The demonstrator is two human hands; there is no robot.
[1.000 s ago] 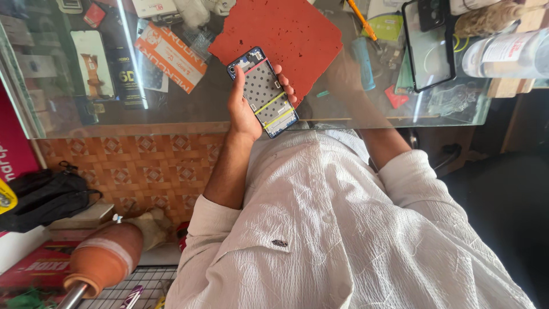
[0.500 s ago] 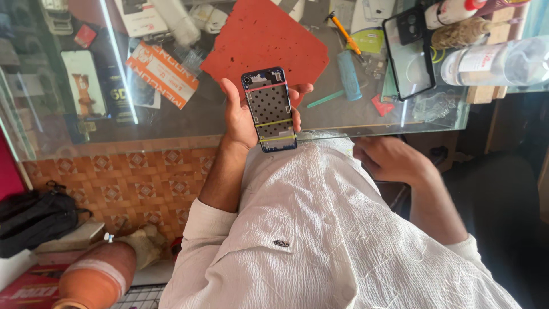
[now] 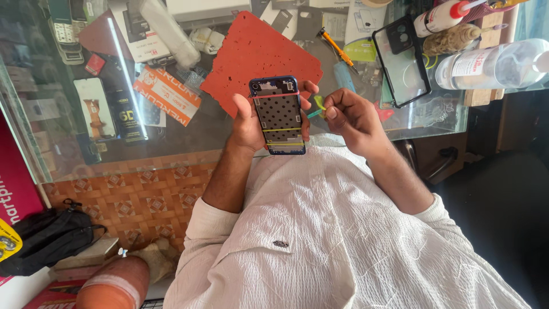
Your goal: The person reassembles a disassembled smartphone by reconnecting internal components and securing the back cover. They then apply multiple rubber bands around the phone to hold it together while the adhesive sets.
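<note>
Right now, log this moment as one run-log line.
left hand: holds opened phone upright | right hand: pinches small green tool beside phone | behind: red mat on glass counter

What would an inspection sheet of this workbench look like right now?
Surface: glass counter with a red mat.
Job's things: opened phone, rubber bands around it; small green tool.
Clutter: clear phone case, orange screwdriver, plastic bottle, packets under the glass.
Hands: left hand grips the phone; right hand pinches the green tool beside it.
Cables: nothing seen.
Surroundings: black bag on the floor.
</note>
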